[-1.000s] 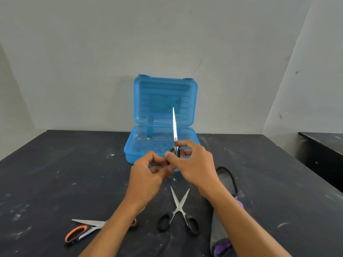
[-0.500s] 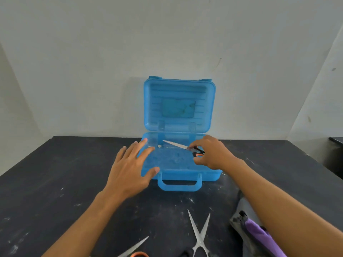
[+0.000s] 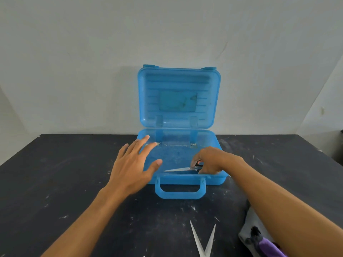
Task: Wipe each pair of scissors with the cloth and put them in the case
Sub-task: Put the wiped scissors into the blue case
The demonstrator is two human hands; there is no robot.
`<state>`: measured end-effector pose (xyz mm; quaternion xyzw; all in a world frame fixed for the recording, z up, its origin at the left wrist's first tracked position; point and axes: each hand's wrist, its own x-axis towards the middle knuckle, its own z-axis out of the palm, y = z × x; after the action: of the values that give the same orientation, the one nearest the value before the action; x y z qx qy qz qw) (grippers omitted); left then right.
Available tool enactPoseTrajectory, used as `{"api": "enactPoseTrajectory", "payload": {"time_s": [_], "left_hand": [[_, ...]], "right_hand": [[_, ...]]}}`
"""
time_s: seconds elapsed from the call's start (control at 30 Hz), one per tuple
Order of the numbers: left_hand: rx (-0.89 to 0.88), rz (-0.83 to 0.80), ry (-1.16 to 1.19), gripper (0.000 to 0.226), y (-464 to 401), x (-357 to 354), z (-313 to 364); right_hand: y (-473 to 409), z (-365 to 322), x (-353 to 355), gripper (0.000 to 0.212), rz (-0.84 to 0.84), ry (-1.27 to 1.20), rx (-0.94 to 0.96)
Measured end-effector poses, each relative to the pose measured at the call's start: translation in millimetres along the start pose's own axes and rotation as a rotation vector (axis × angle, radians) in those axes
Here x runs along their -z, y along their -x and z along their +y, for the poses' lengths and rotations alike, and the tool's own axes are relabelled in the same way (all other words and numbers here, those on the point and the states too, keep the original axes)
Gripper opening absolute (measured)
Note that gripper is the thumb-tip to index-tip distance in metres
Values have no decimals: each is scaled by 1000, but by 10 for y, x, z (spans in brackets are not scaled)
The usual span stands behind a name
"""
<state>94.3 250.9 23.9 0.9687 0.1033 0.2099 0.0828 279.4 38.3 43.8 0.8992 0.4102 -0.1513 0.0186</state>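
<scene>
Open scissors: at the near edge of the table (image 3: 55,173) we see a second pair (image 3: 203,242) lying with its blades spread, points aimed away from us. Our forearms pass just above and beside them; a careless sweep back could catch a tip or knock them off the near edge.
Cloth: a grey and purple cloth (image 3: 259,240) lies at the near right edge, partly under our right forearm. Drawing that arm back may drag it off the table — we would judge this the likeliest small slip.
Left hand: our left hand (image 3: 132,164) hovers with fingers straight and spread, holding nothing, over the left front corner of the case (image 3: 213,180). We cannot tell if it touches the rim. If it presses down there, the light box may tip or slide.
Right hand: our right hand (image 3: 209,161) has its fingers curled round the dark handles of the scissors (image 3: 182,169), inside the case by its front right corner.
Scissors in hand: blades together, lying nearly flat along the front wall, point to the left — low, whether resting on the floor of the case we cannot tell. Letting go too early would let them clatter; a finger left in a loop could lift them back out.
Lid: the lid (image 3: 178,97) stands upright at the far edge, against the wall. A jolt to the base could swing it down on our hands.
</scene>
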Motion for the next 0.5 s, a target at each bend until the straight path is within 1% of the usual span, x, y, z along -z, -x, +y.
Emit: {"api": "enactPoseTrajectory", "payload": {"time_s": [0.1, 0.23, 0.37, 0.5], "left_hand": [[1, -7, 16, 57, -32, -20, 39], [0, -11, 31, 57, -68, -18, 104], [5, -11, 44, 57, -25, 31, 162], [-5, 1, 43, 55, 78, 140, 219]], "right_hand": [[-3, 41, -19, 33, -45, -8, -14], [10, 70, -3, 30, -29, -29, -33], [108, 37, -25, 29, 56, -35, -41], [327, -10, 51, 33, 221, -110, -64]]}}
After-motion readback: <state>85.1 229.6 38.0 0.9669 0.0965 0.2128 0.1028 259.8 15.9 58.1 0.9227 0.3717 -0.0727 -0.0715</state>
